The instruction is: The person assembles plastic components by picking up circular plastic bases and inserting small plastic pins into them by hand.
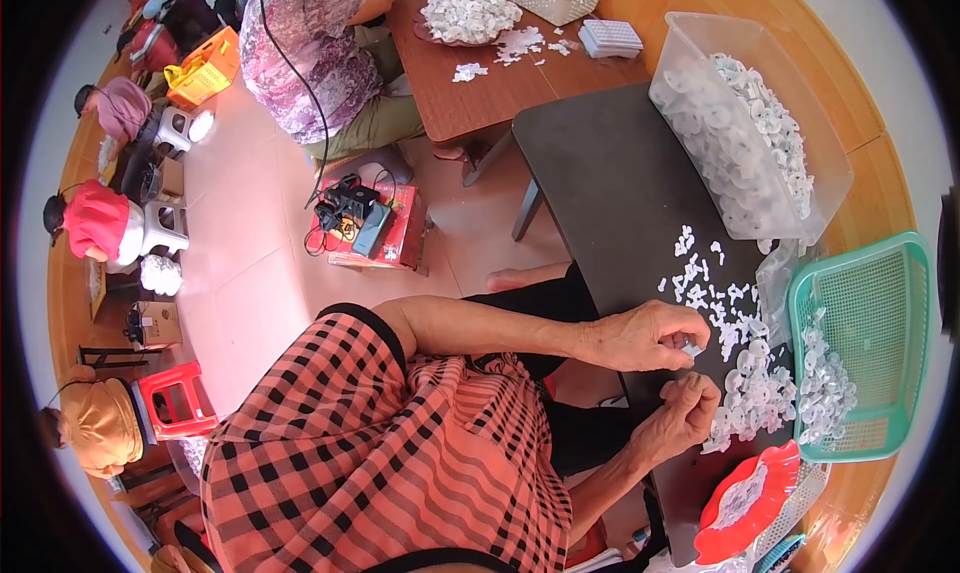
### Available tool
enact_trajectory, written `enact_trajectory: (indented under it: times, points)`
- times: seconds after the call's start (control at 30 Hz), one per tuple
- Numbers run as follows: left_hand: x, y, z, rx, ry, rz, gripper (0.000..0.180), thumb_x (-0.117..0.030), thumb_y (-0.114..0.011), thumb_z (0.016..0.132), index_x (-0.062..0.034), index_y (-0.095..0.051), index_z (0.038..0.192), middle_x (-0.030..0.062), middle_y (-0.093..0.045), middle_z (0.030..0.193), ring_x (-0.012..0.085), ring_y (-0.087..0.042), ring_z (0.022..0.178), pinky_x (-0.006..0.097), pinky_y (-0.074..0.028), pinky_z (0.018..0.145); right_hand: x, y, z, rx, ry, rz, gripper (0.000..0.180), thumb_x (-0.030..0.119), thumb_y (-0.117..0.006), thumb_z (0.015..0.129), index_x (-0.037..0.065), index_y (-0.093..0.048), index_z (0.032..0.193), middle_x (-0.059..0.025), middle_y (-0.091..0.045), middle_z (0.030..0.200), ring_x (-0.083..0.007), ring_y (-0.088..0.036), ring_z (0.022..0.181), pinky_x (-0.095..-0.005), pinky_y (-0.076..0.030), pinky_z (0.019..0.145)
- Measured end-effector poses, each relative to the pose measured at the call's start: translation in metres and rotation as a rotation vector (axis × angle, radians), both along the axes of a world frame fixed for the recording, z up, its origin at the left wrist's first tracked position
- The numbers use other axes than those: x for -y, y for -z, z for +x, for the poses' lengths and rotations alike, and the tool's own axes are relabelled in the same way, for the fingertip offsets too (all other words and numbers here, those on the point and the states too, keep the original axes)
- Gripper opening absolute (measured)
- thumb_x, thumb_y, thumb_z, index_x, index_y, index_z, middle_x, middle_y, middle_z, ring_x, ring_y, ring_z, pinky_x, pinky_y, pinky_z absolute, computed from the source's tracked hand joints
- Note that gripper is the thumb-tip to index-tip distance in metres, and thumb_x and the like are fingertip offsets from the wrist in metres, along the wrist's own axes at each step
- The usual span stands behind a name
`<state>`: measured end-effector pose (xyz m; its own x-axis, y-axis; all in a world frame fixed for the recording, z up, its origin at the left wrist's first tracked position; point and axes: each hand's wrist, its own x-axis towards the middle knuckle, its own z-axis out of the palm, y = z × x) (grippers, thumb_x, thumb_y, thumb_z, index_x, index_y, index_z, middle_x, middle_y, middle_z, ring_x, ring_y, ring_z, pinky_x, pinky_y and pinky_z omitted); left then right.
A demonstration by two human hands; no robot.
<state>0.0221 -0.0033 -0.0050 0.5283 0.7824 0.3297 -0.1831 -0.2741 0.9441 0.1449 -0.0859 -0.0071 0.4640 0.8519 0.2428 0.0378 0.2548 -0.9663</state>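
My left hand [645, 337] is closed in a pinch over the dark table's edge, with a small whitish plastic part [691, 350] showing at its fingertips. Just below it in the picture, my right hand [682, 413] has its fingers curled together; whatever it holds is hidden. Beside both hands lies a heap of white, translucent round plastic parts [752, 393]. Smaller white pieces [695, 281] are scattered over the dark tabletop [610, 183]. A green mesh basket [890, 348] stands beyond the heap, with more parts piled along its near side.
A clear plastic bin [690, 143] full of white parts stands on the table. Near my right forearm is a red wavy-edged dish [715, 543]. A red box [405, 228] carries cables and a phone. Other people sit at tables, one beside a brown table [440, 93].
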Motion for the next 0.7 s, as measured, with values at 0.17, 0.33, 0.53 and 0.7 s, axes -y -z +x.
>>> enact_trajectory:
  times: [0.17,0.33,0.53,0.7]
  points:
    - [0.0004,0.0008,-0.0003,-0.009,-0.002,-0.001,0.021,-0.009,-0.062,0.08,-0.0011,-0.054,0.098,0.0052,-0.054,0.087,0.0148,-0.052,0.074,0.029,-0.046,0.066,0.0,0.0008,-0.0007,-0.002,0.001,-0.001,0.015,0.014,-0.057,0.092,0.001,-0.052,0.085,-0.0013,-0.048,0.071,-0.008,-0.041,0.062,-0.0201,-0.033,0.058]
    - [0.0008,-0.0009,-0.0009,-0.005,-0.001,0.0,0.021,-0.008,-0.062,0.08,-0.0008,-0.054,0.097,0.0055,-0.053,0.086,0.015,-0.052,0.073,0.03,-0.046,0.065,0.0003,0.0,-0.0016,-0.006,-0.003,0.006,0.016,0.014,-0.058,0.092,0.001,-0.052,0.085,-0.0009,-0.047,0.07,-0.0078,-0.04,0.062,-0.0201,-0.033,0.058]
    - [0.0007,-0.0024,-0.0012,-0.012,0.003,-0.004,0.021,-0.009,-0.062,0.08,-0.0009,-0.054,0.097,0.0055,-0.053,0.084,0.0153,-0.051,0.072,0.03,-0.045,0.065,-0.0003,-0.0001,-0.0013,0.006,0.015,-0.011,0.017,0.016,-0.059,0.092,0.001,-0.053,0.084,0.0,-0.046,0.068,-0.0069,-0.039,0.062,-0.0197,-0.031,0.058]
    - [0.0007,0.0003,0.0008,0.001,0.001,0.002,0.021,-0.009,-0.062,0.08,-0.0011,-0.053,0.097,0.0056,-0.054,0.085,0.0155,-0.052,0.073,0.03,-0.046,0.065,-0.0001,0.0004,-0.0001,0.01,0.009,-0.011,0.017,0.016,-0.059,0.092,0.001,-0.053,0.084,0.0001,-0.046,0.069,-0.0068,-0.039,0.062,-0.0196,-0.031,0.058]
